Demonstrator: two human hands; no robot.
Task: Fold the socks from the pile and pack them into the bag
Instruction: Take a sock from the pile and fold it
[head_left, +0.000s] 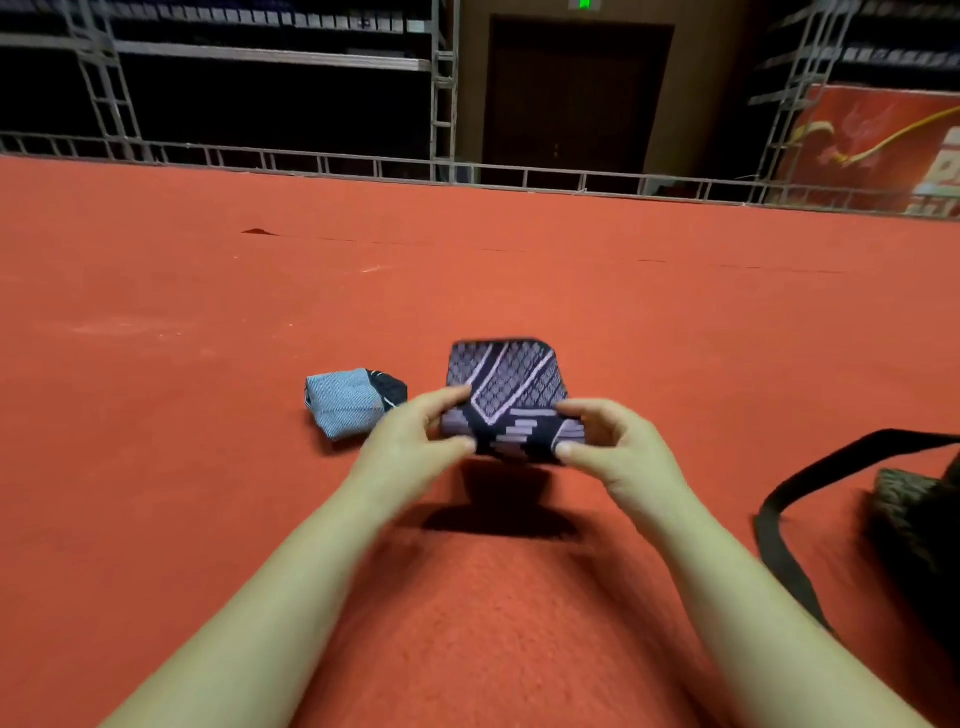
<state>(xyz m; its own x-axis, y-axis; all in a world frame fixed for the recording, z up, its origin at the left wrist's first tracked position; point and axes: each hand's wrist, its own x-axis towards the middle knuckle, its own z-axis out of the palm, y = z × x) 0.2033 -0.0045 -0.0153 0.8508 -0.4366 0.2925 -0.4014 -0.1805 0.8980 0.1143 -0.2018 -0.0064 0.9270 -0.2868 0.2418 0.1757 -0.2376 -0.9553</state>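
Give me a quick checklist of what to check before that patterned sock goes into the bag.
1. Both hands hold it: ok; left hand and right hand pinch the purple patterned sock.
2. Sock folded: ok, a compact square.
3. Sock clear of the carpet: ok, shadow beneath.
4. Bag within view: ok, at the right edge.
5. Bag mouth open: cannot tell, cut off.
6. Blue sock out of the way: ok, lying left.

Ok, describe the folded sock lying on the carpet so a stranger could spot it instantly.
On the wide red carpet, look just left of the left hand. The light blue sock bundle lies there with a black end. Unlike the purple patterned sock held up by both hands, it is plain and untouched.
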